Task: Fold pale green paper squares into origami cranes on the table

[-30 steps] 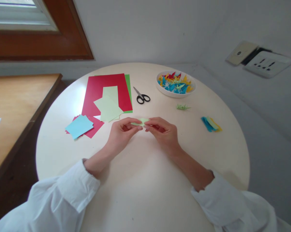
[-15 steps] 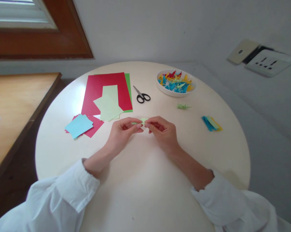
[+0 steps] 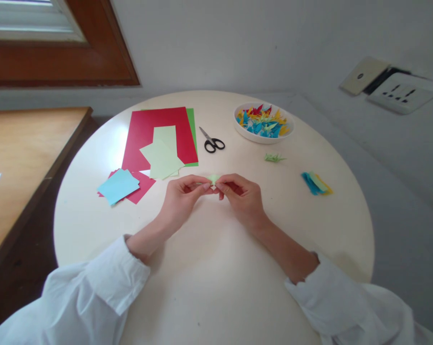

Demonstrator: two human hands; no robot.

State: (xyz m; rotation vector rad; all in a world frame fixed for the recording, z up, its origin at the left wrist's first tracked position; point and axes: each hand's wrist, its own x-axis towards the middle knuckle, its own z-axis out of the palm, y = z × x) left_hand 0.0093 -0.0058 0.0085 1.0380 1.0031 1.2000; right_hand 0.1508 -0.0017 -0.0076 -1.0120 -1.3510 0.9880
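Note:
Between both hands, above the middle of the round table, is a small piece of folded pale green paper. My left hand pinches it from the left with thumb and forefinger. From the right, my right hand pinches the same paper, its fingertips close to the left ones. Most of the paper is hidden behind the fingers. Beyond the left hand lie several pale green paper sheets, partly over a large red sheet.
A white oval dish holds many colourful folded paper cranes. Black-handled scissors lie near it, with a little green folded-paper pile. Blue squares sit on red ones at left. Blue, green and yellow folded papers lie right. The round table meets the wall.
Both hands stay in nearly the same place, still pinching the pale green paper. A bit more of it shows between the fingertips. The whole view has shifted very slightly.

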